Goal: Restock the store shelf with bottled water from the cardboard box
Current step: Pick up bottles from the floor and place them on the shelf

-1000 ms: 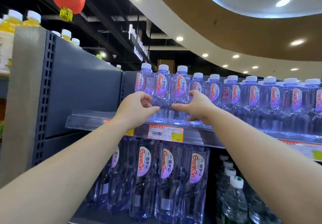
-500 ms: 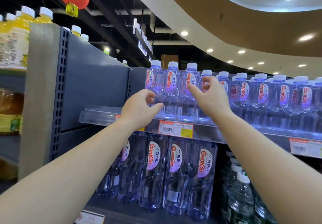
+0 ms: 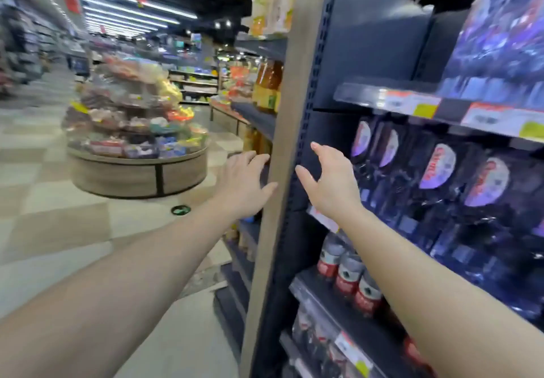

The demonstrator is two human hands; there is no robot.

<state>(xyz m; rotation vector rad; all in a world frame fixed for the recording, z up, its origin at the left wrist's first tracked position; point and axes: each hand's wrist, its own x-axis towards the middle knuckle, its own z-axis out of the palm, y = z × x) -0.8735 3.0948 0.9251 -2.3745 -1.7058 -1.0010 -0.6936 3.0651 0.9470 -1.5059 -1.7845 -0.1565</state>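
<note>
Both hands are held out in mid-frame with fingers spread and relaxed, gripping nothing. The left hand [image 3: 245,182] sits just left of the shelf's wooden end post [image 3: 282,154], its fingertips in front of the post's edge; whether they touch it cannot be told. The right hand [image 3: 331,182] hangs just right of the post, in front of the dark perforated upright [image 3: 309,89]. The 2 hands are apart, the post between them.

The bottled water [image 3: 435,171] stands blurred at the right of the frame, large bottles on the middle shelf and smaller ones [image 3: 500,39] on the shelf above, at upper right. Price tags [image 3: 412,106] line that shelf edge. Red-labelled bottles [image 3: 347,271] stand at lower centre-right. A round display stand [image 3: 138,171] heaped with packets fills the left middle.
</note>
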